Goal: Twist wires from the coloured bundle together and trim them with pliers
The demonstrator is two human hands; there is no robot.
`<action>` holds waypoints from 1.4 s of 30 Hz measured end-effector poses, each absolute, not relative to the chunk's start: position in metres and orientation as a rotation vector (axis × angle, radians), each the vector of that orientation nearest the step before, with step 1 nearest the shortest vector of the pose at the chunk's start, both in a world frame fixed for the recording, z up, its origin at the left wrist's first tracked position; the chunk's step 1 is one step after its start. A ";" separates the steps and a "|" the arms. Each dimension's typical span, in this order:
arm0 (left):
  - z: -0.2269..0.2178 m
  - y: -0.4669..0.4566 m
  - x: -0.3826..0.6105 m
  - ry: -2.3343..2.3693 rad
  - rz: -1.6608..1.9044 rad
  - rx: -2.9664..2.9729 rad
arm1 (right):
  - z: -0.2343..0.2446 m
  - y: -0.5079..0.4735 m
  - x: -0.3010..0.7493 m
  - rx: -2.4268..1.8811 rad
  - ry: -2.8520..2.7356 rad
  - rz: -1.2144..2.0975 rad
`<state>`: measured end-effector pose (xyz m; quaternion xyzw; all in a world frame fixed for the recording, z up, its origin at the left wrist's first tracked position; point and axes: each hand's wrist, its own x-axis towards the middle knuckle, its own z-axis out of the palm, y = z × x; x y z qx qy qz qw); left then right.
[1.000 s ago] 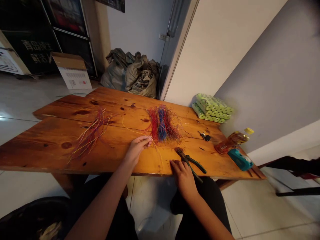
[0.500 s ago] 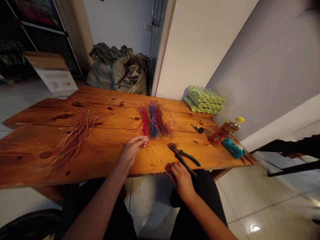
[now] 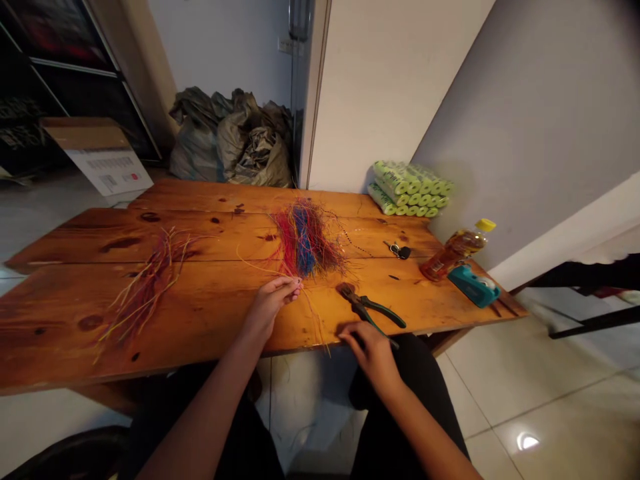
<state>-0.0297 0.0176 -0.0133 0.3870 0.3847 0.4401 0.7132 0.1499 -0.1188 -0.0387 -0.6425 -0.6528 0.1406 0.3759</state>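
My left hand (image 3: 281, 293) is closed in a pinch around a thin yellow-orange wire (image 3: 255, 268). One part of it curves away to the left above the table, and thin ends trail down toward the front edge. A bundle of red, blue and orange wires (image 3: 304, 243) lies just beyond this hand. My right hand (image 3: 369, 350) is at the table's front edge, fingers bent and slightly apart, with nothing visible between them. Beside it lie pliers (image 3: 361, 307) with dark green handles, one handle partly hidden by the hand.
A looser pile of red and yellow wires (image 3: 150, 283) lies on the left of the wooden table (image 3: 215, 333). On the right are keys (image 3: 399, 251), a bottle (image 3: 457, 250), a teal tape dispenser (image 3: 474, 287) and stacked green-wrapped rolls (image 3: 410, 190). Grey sacks (image 3: 233, 140) stand behind.
My right hand has drawn a little away from the hanging wire ends, to the right. The left hand keeps its pinch on the wire. The view has shifted slightly.
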 end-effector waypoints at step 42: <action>0.002 0.004 -0.024 0.672 1.088 1.241 | 0.016 -0.040 0.116 -1.007 -0.731 1.610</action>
